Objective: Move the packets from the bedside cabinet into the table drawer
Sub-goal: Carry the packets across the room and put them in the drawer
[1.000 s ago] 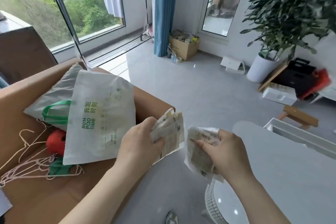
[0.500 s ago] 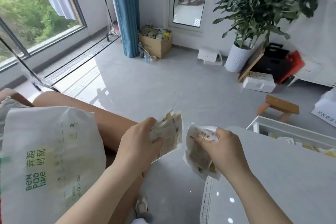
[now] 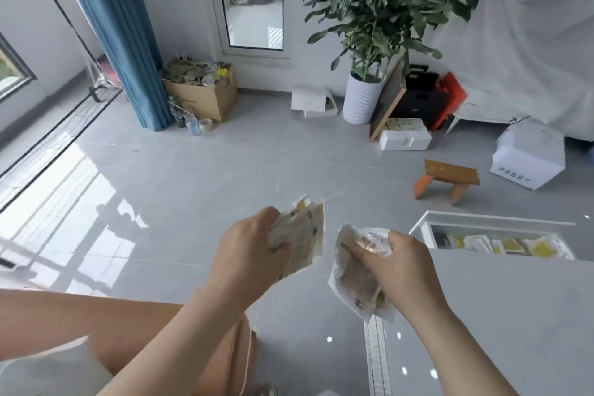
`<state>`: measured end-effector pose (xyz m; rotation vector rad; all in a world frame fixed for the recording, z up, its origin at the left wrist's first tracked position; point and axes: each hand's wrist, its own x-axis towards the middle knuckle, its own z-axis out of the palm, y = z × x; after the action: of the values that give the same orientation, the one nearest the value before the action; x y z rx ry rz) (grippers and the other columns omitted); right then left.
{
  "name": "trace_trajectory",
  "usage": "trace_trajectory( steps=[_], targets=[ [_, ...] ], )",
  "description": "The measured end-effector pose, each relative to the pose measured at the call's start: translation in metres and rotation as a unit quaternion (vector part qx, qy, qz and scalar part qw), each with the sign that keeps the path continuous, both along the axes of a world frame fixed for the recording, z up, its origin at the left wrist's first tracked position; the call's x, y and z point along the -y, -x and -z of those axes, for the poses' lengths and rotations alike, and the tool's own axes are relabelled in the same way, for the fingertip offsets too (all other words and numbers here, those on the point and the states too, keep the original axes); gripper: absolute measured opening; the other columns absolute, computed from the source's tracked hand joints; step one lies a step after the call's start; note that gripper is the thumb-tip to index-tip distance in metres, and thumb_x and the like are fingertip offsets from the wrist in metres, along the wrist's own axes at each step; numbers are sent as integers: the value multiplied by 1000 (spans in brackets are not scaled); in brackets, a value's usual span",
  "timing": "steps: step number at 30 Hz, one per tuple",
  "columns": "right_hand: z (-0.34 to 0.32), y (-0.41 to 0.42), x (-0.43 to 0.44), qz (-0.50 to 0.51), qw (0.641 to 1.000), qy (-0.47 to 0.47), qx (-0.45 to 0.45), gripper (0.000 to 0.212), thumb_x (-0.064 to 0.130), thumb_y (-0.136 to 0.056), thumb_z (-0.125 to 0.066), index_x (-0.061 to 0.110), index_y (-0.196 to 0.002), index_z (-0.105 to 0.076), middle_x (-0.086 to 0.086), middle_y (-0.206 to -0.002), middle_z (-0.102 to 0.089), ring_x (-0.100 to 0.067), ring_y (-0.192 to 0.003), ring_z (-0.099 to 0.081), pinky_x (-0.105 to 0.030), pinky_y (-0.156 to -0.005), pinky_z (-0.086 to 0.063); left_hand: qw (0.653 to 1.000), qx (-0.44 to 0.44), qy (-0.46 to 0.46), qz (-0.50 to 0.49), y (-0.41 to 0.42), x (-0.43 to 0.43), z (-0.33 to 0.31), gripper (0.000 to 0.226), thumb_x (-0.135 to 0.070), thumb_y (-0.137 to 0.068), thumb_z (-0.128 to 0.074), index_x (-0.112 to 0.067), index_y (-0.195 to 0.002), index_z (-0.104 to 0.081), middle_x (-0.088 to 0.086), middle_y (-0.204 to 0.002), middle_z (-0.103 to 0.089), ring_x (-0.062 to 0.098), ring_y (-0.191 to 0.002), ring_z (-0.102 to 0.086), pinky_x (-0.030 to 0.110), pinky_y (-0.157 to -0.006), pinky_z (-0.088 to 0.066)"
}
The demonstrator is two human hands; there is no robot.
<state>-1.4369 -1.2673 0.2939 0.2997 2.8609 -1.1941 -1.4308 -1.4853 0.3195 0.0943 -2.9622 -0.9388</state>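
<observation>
My left hand (image 3: 247, 254) grips a fanned stack of pale beige packets (image 3: 303, 235) over the floor. My right hand (image 3: 401, 270) holds a bunch of white and tan packets (image 3: 352, 283) just left of the grey table (image 3: 514, 315). The table's white drawer (image 3: 466, 219) stands pulled out to the right of my right hand, with several yellow and white packets inside. Both hands are apart from the drawer. The brown cabinet top (image 3: 96, 321) lies at the lower left under my left forearm.
A small wooden stool (image 3: 450, 175) stands on the grey floor beyond the drawer. A potted plant (image 3: 363, 100), white boxes (image 3: 527, 157), a cardboard box (image 3: 202, 90) and a blue curtain (image 3: 122, 35) line the far wall.
The view has swung right, away from the brown cabinet and its white bag, toward the table. The open drawer has come fully into view. Both hands keep their packets.
</observation>
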Motion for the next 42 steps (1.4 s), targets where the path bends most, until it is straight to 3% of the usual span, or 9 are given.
trace_trajectory(
  steps=[3,7,13,17,22,26,32,36,42],
  targets=[
    [1,32,-3,26,1000,-3,-2,48,51,-71,-75,6,-71,-60,-6,-65,-64,-27,-65,-58,-35,-55,-46,999,8,0,37,45,-4,2,12,-19,-78,-59,-15,-84,-50,1,-72,-56,27,-70,-53,34,-56,-41],
    [5,80,-14,64,998,0,-9,51,43,-73,-78,13,-55,-40,4,-49,-40,-17,-51,-34,-29,-47,-28,996,11,20,86,110,-20,9,13,-20,-79,-59,-15,-86,-49,0,-72,-55,26,-71,-50,32,-55,-35],
    [22,165,-46,99,995,18,-13,52,37,-75,-77,23,-51,-33,8,-38,-39,-9,-45,-30,-19,-43,-23,991,12,41,129,217,-59,24,12,-19,-78,-59,-14,-83,-49,3,-69,-55,28,-68,-51,31,-52,-34],
    [26,222,-76,114,993,15,-9,52,40,-75,-75,12,-55,-36,8,-49,-32,-15,-52,-30,-25,-47,-27,985,29,55,160,283,-90,28,10,-19,-81,-55,-14,-84,-47,5,-71,-57,29,-69,-54,33,-53,-39],
    [21,277,-116,160,987,-11,-21,60,42,-76,-74,18,-54,-24,8,-49,-23,-13,-50,-23,-24,-46,-16,973,28,64,221,352,-138,27,7,-17,-83,-53,-13,-85,-47,6,-71,-57,27,-69,-54,30,-50,-35],
    [27,317,-147,195,980,-15,-22,62,45,-75,-75,17,-55,-24,7,-50,-23,-13,-51,-23,-26,-48,-18,961,29,66,267,410,-175,28,7,-16,-81,-53,-12,-86,-49,7,-73,-60,28,-70,-55,30,-50,-35],
    [40,379,-186,284,958,-37,-1,54,48,-76,-73,10,-58,-38,0,-54,-40,-20,-59,-38,-35,-55,-33,930,28,64,362,505,-234,36,7,-17,-81,-55,-16,-86,-50,3,-71,-57,27,-70,-54,28,-52,-35],
    [44,417,-200,352,936,-19,6,56,44,-76,-73,13,-57,-31,1,-54,-32,-17,-55,-32,-32,-52,-26,904,24,64,421,568,-267,37,5,-17,-82,-54,-15,-85,-51,1,-68,-56,24,-67,-54,27,-52,-38],
    [52,451,-217,462,885,19,46,52,42,-79,-71,18,-57,-31,5,-58,-34,-15,-60,-37,-29,-59,-30,847,16,77,525,640,-321,48,7,-21,-84,-55,-15,-85,-51,1,-69,-57,22,-65,-53,21,-49,-33]
  ],
)
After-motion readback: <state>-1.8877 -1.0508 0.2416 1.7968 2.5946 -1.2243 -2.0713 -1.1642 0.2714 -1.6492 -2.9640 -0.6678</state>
